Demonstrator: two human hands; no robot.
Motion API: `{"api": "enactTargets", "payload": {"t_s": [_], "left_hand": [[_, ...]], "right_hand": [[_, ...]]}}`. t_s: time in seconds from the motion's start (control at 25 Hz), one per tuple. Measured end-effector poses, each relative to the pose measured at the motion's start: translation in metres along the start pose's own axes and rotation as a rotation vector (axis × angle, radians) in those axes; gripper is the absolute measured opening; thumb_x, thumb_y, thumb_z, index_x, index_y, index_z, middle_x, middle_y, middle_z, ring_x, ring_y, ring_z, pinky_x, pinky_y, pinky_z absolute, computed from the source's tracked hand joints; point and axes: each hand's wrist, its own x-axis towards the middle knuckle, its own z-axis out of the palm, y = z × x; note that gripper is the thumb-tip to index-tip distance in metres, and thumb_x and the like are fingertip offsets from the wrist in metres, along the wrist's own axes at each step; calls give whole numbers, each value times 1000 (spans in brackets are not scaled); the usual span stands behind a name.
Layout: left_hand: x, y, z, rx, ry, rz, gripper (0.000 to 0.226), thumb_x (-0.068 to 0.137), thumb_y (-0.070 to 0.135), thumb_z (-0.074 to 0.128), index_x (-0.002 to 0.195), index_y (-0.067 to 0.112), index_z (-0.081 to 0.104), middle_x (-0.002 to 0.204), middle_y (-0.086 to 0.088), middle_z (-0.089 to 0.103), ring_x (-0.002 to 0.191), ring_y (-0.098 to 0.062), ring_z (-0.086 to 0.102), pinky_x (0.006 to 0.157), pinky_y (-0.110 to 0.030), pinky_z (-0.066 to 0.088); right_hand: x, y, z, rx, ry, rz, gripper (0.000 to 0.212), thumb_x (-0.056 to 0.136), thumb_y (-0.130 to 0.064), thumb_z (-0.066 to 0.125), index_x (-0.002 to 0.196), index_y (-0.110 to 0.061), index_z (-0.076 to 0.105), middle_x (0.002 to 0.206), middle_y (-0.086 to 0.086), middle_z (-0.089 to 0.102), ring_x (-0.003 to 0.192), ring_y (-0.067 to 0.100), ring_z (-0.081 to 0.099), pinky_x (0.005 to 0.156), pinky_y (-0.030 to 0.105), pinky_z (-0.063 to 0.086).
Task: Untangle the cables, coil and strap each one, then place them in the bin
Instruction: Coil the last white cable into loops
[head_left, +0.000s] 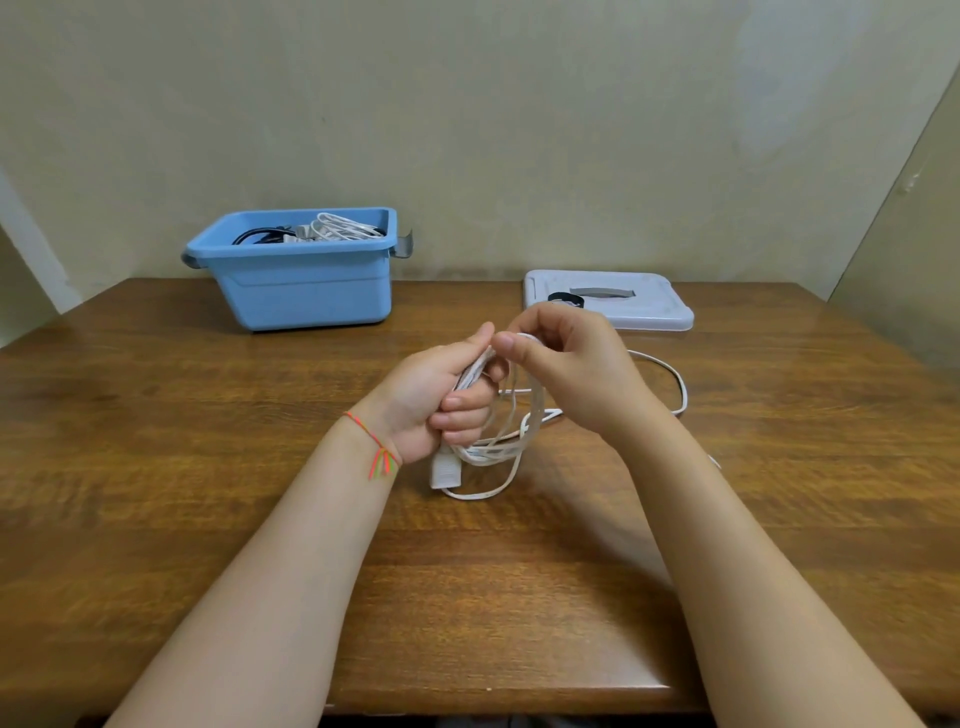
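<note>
Above the middle of the wooden table (208, 467), my left hand (441, 400) grips a bundle of loops of a flat white cable (511, 441). The cable's white plug end hangs below that fist. My right hand (566, 369) pinches a strand of the same cable at the top of the loops, right beside my left thumb. A loose length of the cable trails away to the right over the table. The blue bin (306, 291) stands at the back left with white and black cables inside.
The bin's grey lid (654, 306) lies flat at the back right with a black strap (565, 299) on it. A plain wall stands close behind the table. The table's front edge runs just under my forearms.
</note>
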Motion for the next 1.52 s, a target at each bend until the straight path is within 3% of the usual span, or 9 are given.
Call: {"api": "enactTargets", "payload": {"t_s": [0.36,0.52,0.64,0.72,0.88,1.16,1.32,1.4,1.52], "left_hand": [[-3,0,4,-131,-93,-8,23,101,21,36,85,11,49,55,4,38,41,-6,37,48,-23,44],[-4,3,3,-177,-187,-33,26,97,30,39,80,13,49,50,7,29,36,-4,24,37,-18,23],[-5,3,4,-179,-191,-37,43,95,52,40,73,16,46,44,9,21,37,-6,10,37,-19,11],[-4,2,4,-199,-175,-12,42,96,52,41,70,18,44,42,10,22,36,-6,10,37,-18,11],[-2,-1,8,-231,-169,-5,41,99,43,40,69,16,50,42,8,31,31,-3,27,37,-18,17],[-4,-2,5,-259,-377,-81,48,99,42,34,71,12,59,36,8,34,29,-7,21,38,-20,16],[-2,-1,1,-413,-257,24,48,103,45,33,65,19,47,40,9,23,35,-7,12,37,-20,16],[0,4,-9,-640,-88,118,51,104,46,32,63,18,45,39,6,26,32,-7,14,35,-20,19],[1,8,-29,-943,185,243,56,105,47,29,60,18,44,40,6,27,29,-8,22,34,-21,21]], "right_hand": [[4,7,1,13,154,-97,15,91,-16,69,77,-15,63,59,-15,50,58,1,43,56,14,34],[6,11,6,-40,190,-68,16,95,-20,64,79,-19,60,78,-3,57,75,8,50,68,21,39],[4,5,9,21,126,41,22,100,-26,55,87,-9,56,73,-2,53,64,2,47,60,16,39],[2,2,12,64,56,148,29,103,-34,46,87,-10,50,61,-9,50,51,-1,44,52,13,39],[4,4,14,85,49,190,54,102,-51,40,68,-10,49,46,-7,39,45,13,39,52,32,36],[1,0,14,79,65,181,50,105,-36,40,67,-6,51,54,7,46,45,16,45,47,26,39],[5,10,5,-206,104,176,52,104,-39,41,57,-17,38,47,-8,39,49,10,38,49,29,29],[7,21,-1,-498,11,182,48,104,-40,40,66,-13,52,57,-5,48,62,18,46,57,34,31],[6,24,0,-553,-85,220,37,103,-37,44,87,-10,65,73,-3,60,72,19,54,63,33,40]]}}
